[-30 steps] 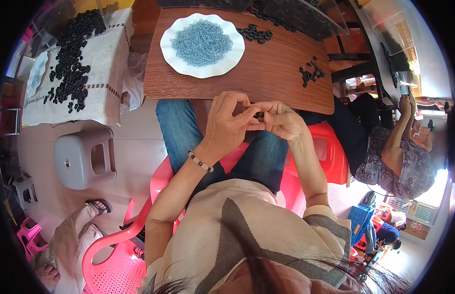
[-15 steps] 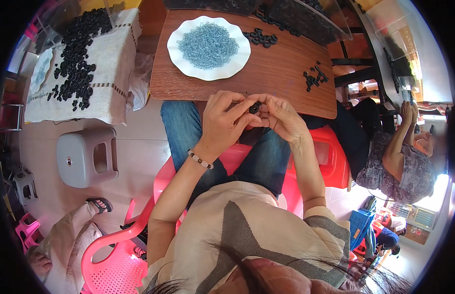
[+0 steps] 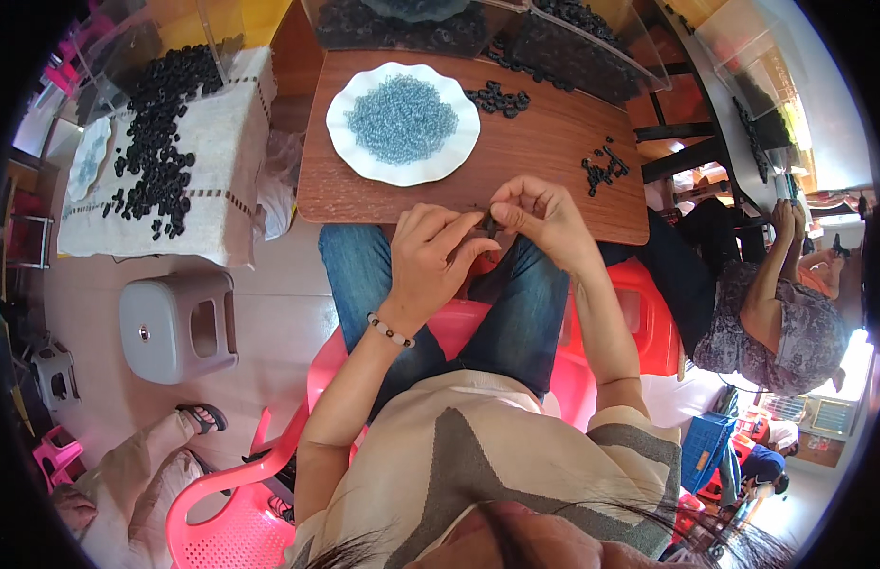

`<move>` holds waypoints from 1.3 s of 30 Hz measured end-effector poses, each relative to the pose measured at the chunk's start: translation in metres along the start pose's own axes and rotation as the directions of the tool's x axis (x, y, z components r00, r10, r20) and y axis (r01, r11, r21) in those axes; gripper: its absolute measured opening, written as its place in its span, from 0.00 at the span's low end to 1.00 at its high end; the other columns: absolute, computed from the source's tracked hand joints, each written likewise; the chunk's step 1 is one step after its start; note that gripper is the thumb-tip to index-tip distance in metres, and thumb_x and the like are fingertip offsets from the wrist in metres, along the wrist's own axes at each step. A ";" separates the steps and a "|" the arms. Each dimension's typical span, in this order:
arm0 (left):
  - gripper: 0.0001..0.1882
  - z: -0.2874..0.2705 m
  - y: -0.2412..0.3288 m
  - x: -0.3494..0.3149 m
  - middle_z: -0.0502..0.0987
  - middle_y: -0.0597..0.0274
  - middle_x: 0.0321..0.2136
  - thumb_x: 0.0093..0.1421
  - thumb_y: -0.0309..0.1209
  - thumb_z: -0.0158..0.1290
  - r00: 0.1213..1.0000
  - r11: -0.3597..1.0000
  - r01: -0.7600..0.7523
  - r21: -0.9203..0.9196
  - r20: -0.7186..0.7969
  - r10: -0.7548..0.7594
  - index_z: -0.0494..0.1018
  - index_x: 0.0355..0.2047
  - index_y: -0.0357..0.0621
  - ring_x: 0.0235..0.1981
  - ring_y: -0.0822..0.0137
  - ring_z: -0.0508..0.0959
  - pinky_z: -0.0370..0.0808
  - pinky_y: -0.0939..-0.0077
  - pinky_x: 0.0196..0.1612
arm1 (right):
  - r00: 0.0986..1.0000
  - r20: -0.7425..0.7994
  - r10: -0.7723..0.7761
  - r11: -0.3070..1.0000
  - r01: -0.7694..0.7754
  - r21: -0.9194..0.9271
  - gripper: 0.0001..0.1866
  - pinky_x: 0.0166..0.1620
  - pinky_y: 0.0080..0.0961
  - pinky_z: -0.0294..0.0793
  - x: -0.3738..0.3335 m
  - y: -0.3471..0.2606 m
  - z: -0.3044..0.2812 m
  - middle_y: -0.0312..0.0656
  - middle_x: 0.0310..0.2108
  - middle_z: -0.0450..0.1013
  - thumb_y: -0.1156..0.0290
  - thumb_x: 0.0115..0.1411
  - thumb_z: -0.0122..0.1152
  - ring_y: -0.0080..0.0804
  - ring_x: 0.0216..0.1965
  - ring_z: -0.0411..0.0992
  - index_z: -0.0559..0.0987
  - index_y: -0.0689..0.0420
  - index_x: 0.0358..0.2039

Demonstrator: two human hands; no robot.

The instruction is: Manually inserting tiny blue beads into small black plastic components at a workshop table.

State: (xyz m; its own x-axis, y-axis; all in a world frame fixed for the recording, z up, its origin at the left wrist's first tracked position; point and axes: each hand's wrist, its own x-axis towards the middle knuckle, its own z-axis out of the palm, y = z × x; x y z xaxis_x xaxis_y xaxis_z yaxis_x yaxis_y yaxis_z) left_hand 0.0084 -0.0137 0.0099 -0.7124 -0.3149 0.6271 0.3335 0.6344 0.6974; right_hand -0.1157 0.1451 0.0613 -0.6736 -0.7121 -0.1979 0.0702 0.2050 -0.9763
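In front of my lap, at the table's near edge, a small black part [image 3: 490,225] sits between my fingertips. My left hand [image 3: 432,248], with a beaded bracelet at its wrist, grips it from one side. On the other side my right hand [image 3: 546,220] pinches it between thumb and fingers. Fingers cover much of the part, so its full shape is hidden. Beyond my hands a white scalloped plate [image 3: 341,147] stands on the brown tabletop [image 3: 516,152]. It bears a heap of small translucent blue pieces [image 3: 402,119].
A cluster of black ring-like parts [image 3: 500,99] lies right of the plate, and smaller black pieces [image 3: 606,171] further right. Clear boxes [image 3: 582,57] line the back. To the left are a cloth-covered table [image 3: 217,190] and grey stool [image 3: 170,327]. A co-worker [image 3: 781,322] sits at right.
My right hand has lifted away slightly, and its fingers now pinch more upright. The black part has turned and shows less. The whole view has shifted a little, so the table appears lower.
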 end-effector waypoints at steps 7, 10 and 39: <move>0.03 0.004 0.001 -0.002 0.79 0.59 0.26 0.59 0.24 0.63 1.000 0.998 0.021 -0.053 -0.004 -0.021 0.83 0.33 0.39 0.27 0.59 0.76 0.71 0.67 0.30 | 0.745 -0.333 -0.579 0.780 0.385 -0.494 0.12 0.35 0.17 0.69 0.092 -0.087 -0.111 0.27 0.30 0.75 0.61 0.63 0.69 0.14 0.30 0.70 0.84 0.56 0.38; 0.03 0.006 0.001 -0.003 0.79 0.58 0.26 0.59 0.23 0.63 0.999 0.997 0.039 -0.066 0.025 -0.037 0.83 0.33 0.38 0.26 0.59 0.76 0.71 0.67 0.31 | 0.571 -0.452 -0.685 0.675 0.265 -0.689 0.17 0.35 0.20 0.73 0.149 -0.108 -0.180 0.34 0.29 0.80 0.58 0.59 0.72 0.19 0.29 0.74 0.85 0.59 0.38; 0.06 -0.004 -0.002 -0.001 0.80 0.60 0.29 0.56 0.24 0.64 0.988 0.989 0.144 -0.039 0.056 -0.142 0.82 0.35 0.42 0.29 0.58 0.79 0.74 0.65 0.33 | 0.849 0.431 0.306 0.473 0.257 -0.842 0.20 0.53 0.28 0.79 0.411 -0.114 -0.024 0.41 0.51 0.79 0.72 0.63 0.61 0.30 0.51 0.78 0.80 0.55 0.56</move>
State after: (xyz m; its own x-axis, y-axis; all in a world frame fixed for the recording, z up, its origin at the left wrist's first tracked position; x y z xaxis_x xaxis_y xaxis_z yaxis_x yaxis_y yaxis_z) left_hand 0.0105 -0.0176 0.0094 -0.7861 -0.3615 0.5013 0.2510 0.5546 0.7934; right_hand -0.4185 -0.1549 0.0928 -0.2331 -0.8315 -0.5043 -0.7600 0.4793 -0.4390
